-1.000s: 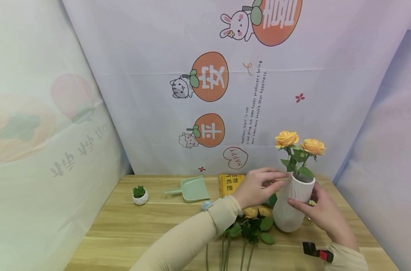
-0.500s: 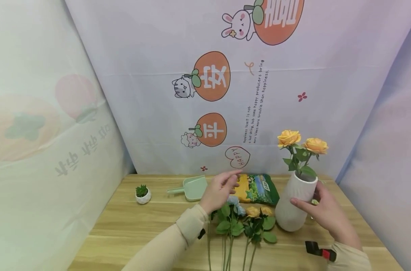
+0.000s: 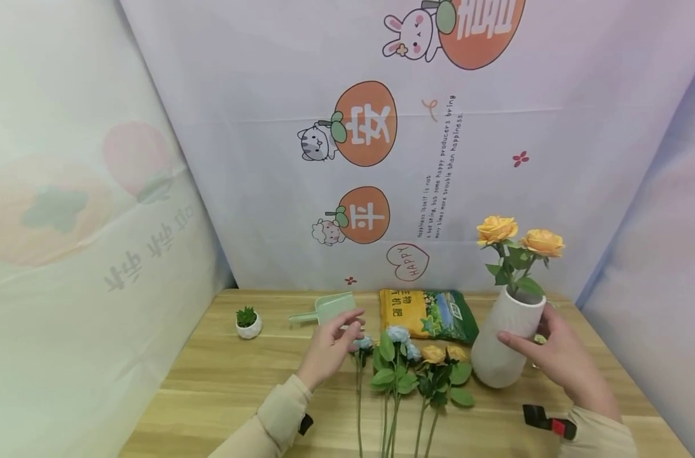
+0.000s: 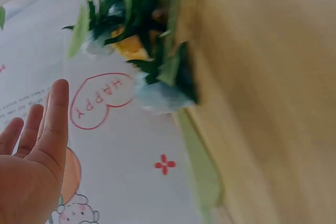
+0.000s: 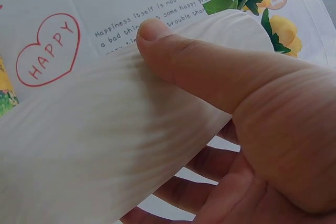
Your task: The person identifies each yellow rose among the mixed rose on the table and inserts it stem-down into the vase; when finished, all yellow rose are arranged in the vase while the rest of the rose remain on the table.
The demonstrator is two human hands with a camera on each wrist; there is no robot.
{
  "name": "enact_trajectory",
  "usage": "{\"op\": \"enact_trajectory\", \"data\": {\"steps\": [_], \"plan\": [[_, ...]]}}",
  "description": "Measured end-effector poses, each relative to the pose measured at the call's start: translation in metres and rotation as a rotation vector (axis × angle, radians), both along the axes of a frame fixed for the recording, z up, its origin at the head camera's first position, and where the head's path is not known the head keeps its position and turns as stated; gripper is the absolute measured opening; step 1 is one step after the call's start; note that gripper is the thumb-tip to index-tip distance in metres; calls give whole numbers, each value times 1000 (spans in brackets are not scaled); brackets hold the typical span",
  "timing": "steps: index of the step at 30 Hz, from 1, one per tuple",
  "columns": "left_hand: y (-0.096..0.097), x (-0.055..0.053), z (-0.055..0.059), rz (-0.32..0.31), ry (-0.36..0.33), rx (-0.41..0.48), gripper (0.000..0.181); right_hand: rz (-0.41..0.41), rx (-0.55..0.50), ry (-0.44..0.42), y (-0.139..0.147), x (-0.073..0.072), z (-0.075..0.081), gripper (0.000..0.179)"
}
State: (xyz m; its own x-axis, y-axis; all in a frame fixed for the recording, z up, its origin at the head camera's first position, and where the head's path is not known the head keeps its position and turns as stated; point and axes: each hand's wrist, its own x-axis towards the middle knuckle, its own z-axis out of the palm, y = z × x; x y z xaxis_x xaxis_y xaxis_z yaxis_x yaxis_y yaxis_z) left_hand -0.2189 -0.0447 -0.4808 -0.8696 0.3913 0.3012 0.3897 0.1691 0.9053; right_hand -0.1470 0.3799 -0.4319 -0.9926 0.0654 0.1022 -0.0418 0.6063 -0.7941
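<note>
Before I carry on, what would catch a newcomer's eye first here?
Probably the two yellow roses in the white vase, which the right hand grips at the head view's right. Next, perhaps, the blue and yellow flowers lying mid-table, with the left hand to their left and a yellow-and-green bag behind.

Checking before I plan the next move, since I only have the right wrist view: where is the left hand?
Observer: In the head view, the left hand is close to the leftmost blue flower, on the side away from the vase.
Operator: Is it holding anything?
Observer: No, the left wrist view shows its fingers extended, with nothing in them.
Operator: Which flowers are loose?
Observer: Blue flowers and yellow roses lie on the table, left of the vase.
</note>
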Motion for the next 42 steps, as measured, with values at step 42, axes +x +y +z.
{"op": "enact_trajectory", "data": {"steps": [42], "plan": [[17,34,-48,-84,-7,-376,66,4,8,10,2,-1,-2,96]]}}
